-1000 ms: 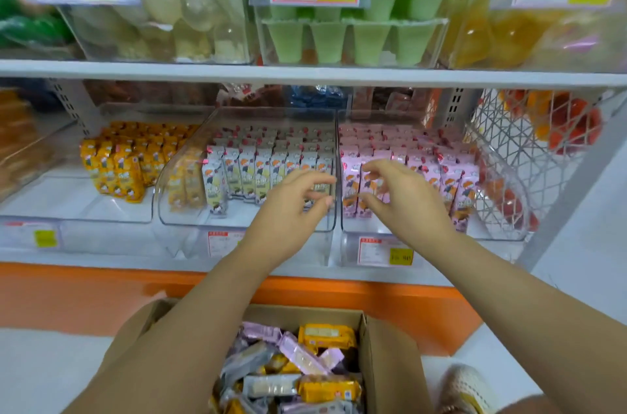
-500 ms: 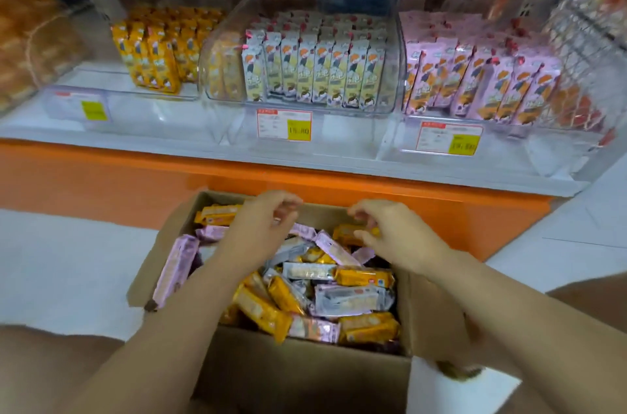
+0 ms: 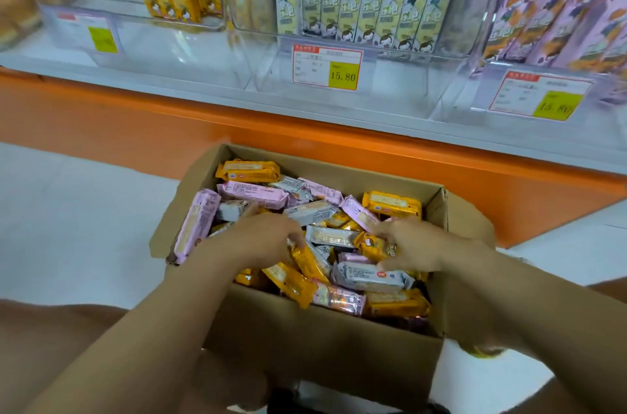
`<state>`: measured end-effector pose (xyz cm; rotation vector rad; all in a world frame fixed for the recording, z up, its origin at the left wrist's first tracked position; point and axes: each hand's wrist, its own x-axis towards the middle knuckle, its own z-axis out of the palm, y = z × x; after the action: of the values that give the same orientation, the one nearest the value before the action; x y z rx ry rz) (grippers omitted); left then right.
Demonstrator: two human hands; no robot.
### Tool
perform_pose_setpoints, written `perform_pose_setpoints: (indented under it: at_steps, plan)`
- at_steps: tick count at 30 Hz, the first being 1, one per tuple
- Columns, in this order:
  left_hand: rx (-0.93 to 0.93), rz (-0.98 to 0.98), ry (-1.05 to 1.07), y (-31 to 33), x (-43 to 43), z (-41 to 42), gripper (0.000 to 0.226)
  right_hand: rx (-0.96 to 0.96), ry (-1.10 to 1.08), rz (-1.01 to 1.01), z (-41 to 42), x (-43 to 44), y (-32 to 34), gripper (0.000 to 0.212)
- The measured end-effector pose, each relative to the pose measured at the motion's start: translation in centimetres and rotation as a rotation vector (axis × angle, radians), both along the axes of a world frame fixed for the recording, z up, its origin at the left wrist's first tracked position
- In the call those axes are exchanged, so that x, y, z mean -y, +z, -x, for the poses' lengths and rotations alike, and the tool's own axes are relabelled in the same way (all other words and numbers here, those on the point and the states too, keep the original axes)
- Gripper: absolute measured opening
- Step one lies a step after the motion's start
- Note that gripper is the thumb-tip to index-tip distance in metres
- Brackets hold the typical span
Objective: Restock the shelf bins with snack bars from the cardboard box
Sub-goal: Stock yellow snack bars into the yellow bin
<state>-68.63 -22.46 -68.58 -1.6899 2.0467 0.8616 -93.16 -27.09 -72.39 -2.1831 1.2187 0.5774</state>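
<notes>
Shelf (image 3: pixel 190 81) comes first, long and white, with see-through bins (image 3: pixel 264 74) on it. They hold rows of standing bars: yellow on the left, grey in the middle, pink on the right. Below, on the floor (image 3: pixel 68 227), sits the open cardboard box (image 3: pixel 322 345), full of mixed-up snack bars (image 3: pixel 252 191). The step, I think, is picking bars out of the box. Both arms (image 3: pixel 142 329) reach down into the box from near the camera. The left hand (image 3: pixel 264 240) lies palm down on the pile, its fingers bent over the top of a long yellow bar (image 3: pixel 310 262); I cannot tell if it really holds it. The right hand (image 3: pixel 420 245) pinches a small yellow bar with a face on it (image 3: pixel 373 245) between thumb and fingers. Next, I think, the hands must lift the yellow bars, carry them up to the left bin (image 3: pixel 159 40) and stand them in the row
</notes>
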Motion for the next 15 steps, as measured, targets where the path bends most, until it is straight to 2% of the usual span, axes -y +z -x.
perform_pose_setpoints:
  at_steps: [2,4,6,9,12,15]
  plan:
    - [-0.033,-0.142,-0.010,0.7,-0.5,0.2,0.043,0.010,0.022,0.047,-0.2,-0.4,0.4,0.057]
    - [0.011,-0.181,-0.094,0.7,-0.9,0.5,0.046,0.046,0.026,0.113,-0.4,-1.0,0.6,0.041]
    - [0.056,-0.190,-0.139,0.2,-1.3,0.6,0.053,0.076,0.018,0.112,-0.5,-1.7,0.7,0.038]
    - [0.002,-0.138,-0.075,0.1,-1.3,0.6,0.053,0.149,-0.031,0.123,-0.4,-2.0,1.2,0.038]
    - [-0.194,-0.001,0.068,1.2,-0.5,0.3,0.044,0.348,-0.166,0.130,-0.5,-1.9,2.8,0.042]
    - [-0.508,0.136,0.278,3.0,0.3,0.0,0.026,0.557,-0.285,0.195,-0.8,-1.9,5.8,0.045]
